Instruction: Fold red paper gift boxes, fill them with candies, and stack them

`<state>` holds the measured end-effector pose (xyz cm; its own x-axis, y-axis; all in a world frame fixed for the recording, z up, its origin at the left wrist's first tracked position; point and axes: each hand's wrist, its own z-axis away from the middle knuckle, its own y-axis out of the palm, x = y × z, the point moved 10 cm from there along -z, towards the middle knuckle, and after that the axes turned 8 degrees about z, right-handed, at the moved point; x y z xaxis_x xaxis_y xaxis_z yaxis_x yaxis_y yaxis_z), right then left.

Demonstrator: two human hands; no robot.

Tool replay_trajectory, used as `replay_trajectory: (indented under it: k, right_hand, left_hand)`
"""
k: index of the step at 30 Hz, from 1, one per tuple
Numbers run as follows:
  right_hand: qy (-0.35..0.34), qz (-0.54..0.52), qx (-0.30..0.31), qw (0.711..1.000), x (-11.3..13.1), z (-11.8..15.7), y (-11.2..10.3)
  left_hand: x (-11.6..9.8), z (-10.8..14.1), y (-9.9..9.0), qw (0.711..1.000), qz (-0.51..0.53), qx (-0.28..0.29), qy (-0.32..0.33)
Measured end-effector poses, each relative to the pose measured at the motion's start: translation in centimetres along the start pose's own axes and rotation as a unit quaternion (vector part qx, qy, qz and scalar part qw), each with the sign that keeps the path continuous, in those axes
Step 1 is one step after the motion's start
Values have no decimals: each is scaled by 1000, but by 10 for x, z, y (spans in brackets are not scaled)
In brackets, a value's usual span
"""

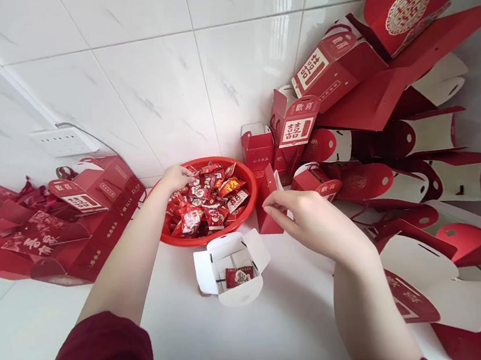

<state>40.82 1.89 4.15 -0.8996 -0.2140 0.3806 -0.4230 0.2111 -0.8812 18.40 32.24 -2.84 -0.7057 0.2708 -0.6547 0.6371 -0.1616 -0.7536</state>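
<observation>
My left hand point(178, 178) reaches over the rim of a red plastic basket point(251, 216) at its upper left. Its fingers are drawn together at the wrapped candies point(212, 198); what they pinch is hidden. My right hand point(303, 210) is to the right of the basket, beside a tall red box point(269, 217). Its fingers are bent and closed; anything between them cannot be made out. In front of the basket stands an opened box point(237, 294) with white flaps folded out. Inside it lies a red candy packet point(239, 276) marked "SWEET SUGAR".
Red gift boxes point(298, 129) crowd the right side, several with open white-lined flaps point(441, 278). More red boxes and bags point(92, 186) lie at the left. A tiled wall point(160, 96) rises behind, with a socket strip point(64, 142) and a cable.
</observation>
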Motion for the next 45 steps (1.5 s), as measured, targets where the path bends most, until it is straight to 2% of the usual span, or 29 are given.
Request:
replay_trajectory:
  k: [7, 11, 13, 16, 18, 23, 28, 33, 38, 41, 45]
  right_hand:
    - [-7, 9, 1, 1000, 4, -2, 4]
    - [-16, 14, 2, 1000, 8, -3, 7]
    - [-16, 16, 5, 1000, 7, -3, 8]
    - [-14, 19, 7, 1000, 6, -3, 9]
    - [-15, 19, 8, 1000, 6, -4, 10]
    - [-19, 22, 13, 999, 9, -4, 12]
    - [-12, 22, 22, 999, 9, -5, 15]
    - [-15, 22, 27, 999, 9, -7, 19]
    - [-18, 8, 47, 999, 8, -13, 32]
    - [-22, -7, 63, 998, 8, -16, 40]
    - [-21, -6, 68, 997, 9, -16, 45]
  left_hand:
    - [4, 10, -35, 990, 127, -57, -3]
    - [-3, 17, -43, 987, 150, -60, 5]
    - [-7, 21, -40, 988, 148, -39, 6]
    - [-7, 24, -28, 994, 107, 17, -6]
    - [1, 24, -21, 998, 44, 34, -27]
    - [27, 20, -10, 987, -133, 37, -83]
    - [22, 23, -10, 970, -230, 9, -82]
    - [7, 43, -25, 965, -252, -60, -40]
    - [3, 71, -34, 968, -220, -117, -15]
    - [10, 81, -33, 970, -208, -122, -35]
    - [22, 83, -28, 966, -220, -99, -89]
